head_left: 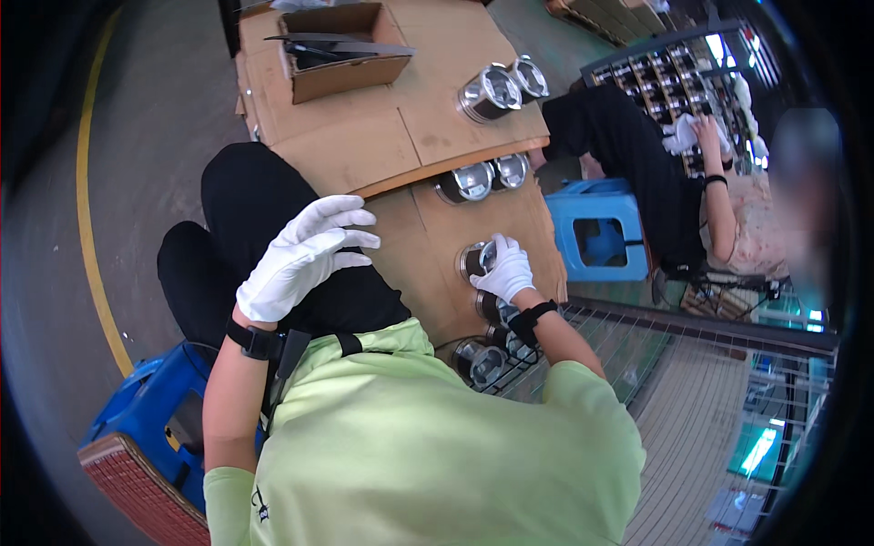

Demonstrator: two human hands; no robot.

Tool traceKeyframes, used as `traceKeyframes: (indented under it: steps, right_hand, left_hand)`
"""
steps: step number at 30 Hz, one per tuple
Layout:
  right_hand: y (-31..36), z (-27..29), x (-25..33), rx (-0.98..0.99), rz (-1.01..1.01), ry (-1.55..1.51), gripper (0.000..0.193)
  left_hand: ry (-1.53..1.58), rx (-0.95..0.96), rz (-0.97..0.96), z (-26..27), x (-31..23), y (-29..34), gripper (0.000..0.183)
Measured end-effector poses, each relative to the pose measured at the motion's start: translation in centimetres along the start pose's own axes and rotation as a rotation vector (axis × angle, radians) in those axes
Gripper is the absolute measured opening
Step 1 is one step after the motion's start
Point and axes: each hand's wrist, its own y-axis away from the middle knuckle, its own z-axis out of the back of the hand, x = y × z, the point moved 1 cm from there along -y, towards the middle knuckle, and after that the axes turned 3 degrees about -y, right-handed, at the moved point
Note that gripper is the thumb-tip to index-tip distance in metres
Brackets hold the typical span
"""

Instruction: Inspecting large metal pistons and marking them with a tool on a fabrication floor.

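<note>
My left hand (pixel 309 250), in a white glove, is raised over my lap with its fingers apart and nothing in it. On the right, my gloved right hand (pixel 506 271) has its fingers on a silver-and-dark engine piston (pixel 470 262) at the lower cardboard surface. Just below that hand stands another piston (pixel 492 308), partly covered by the wrist. Closer to my body, a piston (pixel 479 360) sits by a black wire rack (pixel 521 369). Two pistons (pixel 472 182) stand beyond the right hand, under the edge of the upper tabletop.
Two pistons (pixel 490 94) stand on the cardboard-covered upper table (pixel 355 155). An open cardboard box (pixel 350 77) there holds dark flat pieces. A blue stool (pixel 596 227) stands right, near a seated co-worker (pixel 628 155) and a rack of pistons (pixel 660 82). Wire mesh (pixel 674 391) lies lower right.
</note>
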Motion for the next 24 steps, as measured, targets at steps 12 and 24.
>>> traceKeyframes:
  steps: [12, 24]
  right_hand:
    - [2.8, 6.3, 13.4, 0.951, 0.215, -2.443, 0.067]
    - [2.4, 4.2, 24.5, 0.773, 0.869, -1.962, 0.049]
  left_hand:
    - [-1.197, -0.024, -0.465, -4.4, -0.2, 0.4, 0.115]
    - [-0.983, -0.335, -0.34, -3.1, -1.8, 5.2, 0.112]
